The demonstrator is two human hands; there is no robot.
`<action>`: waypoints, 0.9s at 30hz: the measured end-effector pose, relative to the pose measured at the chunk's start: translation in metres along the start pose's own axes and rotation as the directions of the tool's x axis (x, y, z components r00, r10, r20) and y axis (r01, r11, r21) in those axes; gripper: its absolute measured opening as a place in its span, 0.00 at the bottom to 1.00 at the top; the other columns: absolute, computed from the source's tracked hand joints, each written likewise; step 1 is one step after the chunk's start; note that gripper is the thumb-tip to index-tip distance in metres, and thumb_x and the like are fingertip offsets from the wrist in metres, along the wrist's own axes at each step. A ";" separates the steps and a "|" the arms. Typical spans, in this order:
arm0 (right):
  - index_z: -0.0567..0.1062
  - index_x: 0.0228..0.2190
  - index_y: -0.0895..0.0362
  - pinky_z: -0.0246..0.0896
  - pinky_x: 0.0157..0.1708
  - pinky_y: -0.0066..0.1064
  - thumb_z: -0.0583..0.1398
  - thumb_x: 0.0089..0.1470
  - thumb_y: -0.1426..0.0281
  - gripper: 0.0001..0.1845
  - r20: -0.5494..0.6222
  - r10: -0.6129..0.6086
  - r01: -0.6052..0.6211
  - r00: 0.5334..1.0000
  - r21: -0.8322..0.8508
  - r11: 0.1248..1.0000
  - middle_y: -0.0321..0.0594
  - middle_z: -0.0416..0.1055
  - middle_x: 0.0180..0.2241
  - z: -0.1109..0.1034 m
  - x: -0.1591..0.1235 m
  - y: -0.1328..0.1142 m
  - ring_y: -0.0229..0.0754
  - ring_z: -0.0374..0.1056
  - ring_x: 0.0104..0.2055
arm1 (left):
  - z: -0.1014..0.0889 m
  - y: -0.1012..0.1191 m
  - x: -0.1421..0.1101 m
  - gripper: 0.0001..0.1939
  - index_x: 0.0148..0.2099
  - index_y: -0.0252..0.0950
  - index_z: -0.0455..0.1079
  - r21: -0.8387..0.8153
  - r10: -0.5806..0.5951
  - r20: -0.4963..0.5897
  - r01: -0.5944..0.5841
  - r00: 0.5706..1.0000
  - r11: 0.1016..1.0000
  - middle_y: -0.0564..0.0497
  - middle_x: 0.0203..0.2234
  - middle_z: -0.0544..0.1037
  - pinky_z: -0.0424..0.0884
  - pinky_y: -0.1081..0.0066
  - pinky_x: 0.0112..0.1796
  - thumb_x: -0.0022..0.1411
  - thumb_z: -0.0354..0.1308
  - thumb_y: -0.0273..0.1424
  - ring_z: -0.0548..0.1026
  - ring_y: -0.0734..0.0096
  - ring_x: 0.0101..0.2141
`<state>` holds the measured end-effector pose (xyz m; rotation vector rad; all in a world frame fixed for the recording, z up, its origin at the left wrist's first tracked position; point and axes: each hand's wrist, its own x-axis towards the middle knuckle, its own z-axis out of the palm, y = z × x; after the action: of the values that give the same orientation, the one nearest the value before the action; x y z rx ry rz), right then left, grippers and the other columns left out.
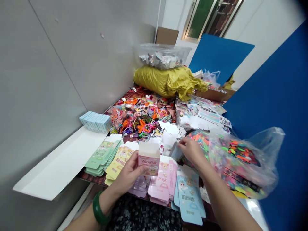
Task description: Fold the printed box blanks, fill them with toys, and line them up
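My left hand [128,175], with a green bangle [99,208] on its wrist, is shut on a small pink cardboard box [149,158] with an open top. My right hand [191,150] pinches a pale blue card [176,152] between its fingers, just right of the box. Below both hands lie flat printed box blanks in stacks: green [102,157], yellow [119,160], lilac [140,186], pink [160,183] and blue [189,199]. A heap of colourful hair ties [141,117] lies beyond them.
A clear plastic bag of bright small items [240,163] bulges at the right. Beyond the heap are a yellow bundle [166,80] and a clear tub [161,56]. Pale blue boxes [96,121] stand on a white shelf [60,163] along the left wall.
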<state>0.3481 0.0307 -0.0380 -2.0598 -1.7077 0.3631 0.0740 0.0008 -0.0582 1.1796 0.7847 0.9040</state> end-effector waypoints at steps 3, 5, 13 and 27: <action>0.76 0.23 0.57 0.56 0.28 0.30 0.58 0.49 0.69 0.09 -0.012 -0.012 0.013 1.000 0.063 0.998 0.40 0.75 0.25 -0.028 -0.003 -0.004 0.42 0.67 0.27 | -0.002 -0.003 0.001 0.21 0.53 0.38 0.64 -0.026 -0.060 -0.003 0.060 0.998 0.998 0.49 0.42 0.78 0.71 0.66 0.42 0.57 0.62 0.32 0.75 0.62 0.42; 0.76 0.24 0.57 0.54 0.24 0.29 0.60 0.49 0.63 0.10 -0.079 0.006 0.012 0.997 0.224 0.975 0.38 0.73 0.23 -0.048 -0.010 -0.012 0.39 0.64 0.24 | -0.002 -0.005 0.003 0.23 0.54 0.37 0.64 0.016 -0.085 -0.011 0.085 0.996 0.996 0.48 0.42 0.78 0.72 0.67 0.39 0.57 0.62 0.32 0.75 0.62 0.40; 0.78 0.27 0.54 0.57 0.20 0.27 0.63 0.49 0.62 0.09 -0.194 -0.134 0.207 0.972 0.427 0.881 0.37 0.73 0.23 -0.078 -0.058 -0.064 0.36 0.64 0.22 | 0.012 -0.005 0.006 0.23 0.57 0.40 0.68 0.099 -0.013 0.101 0.003 0.995 0.995 0.49 0.51 0.76 0.66 0.62 0.51 0.59 0.59 0.30 0.72 0.60 0.50; 0.79 0.34 0.59 0.61 0.36 0.32 0.56 0.55 0.70 0.12 -0.066 -0.068 0.069 0.996 0.004 0.998 0.43 0.78 0.33 -0.020 0.010 -0.030 0.44 0.72 0.35 | 0.024 -0.003 -0.014 0.20 0.54 0.43 0.70 0.181 -0.088 0.158 0.059 0.984 0.982 0.53 0.46 0.78 0.67 0.69 0.48 0.59 0.60 0.31 0.73 0.64 0.46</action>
<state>0.3335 0.0411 -0.0051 -1.9811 -1.7310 0.2759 0.0892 -0.0224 -0.0552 1.3527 0.7797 0.6762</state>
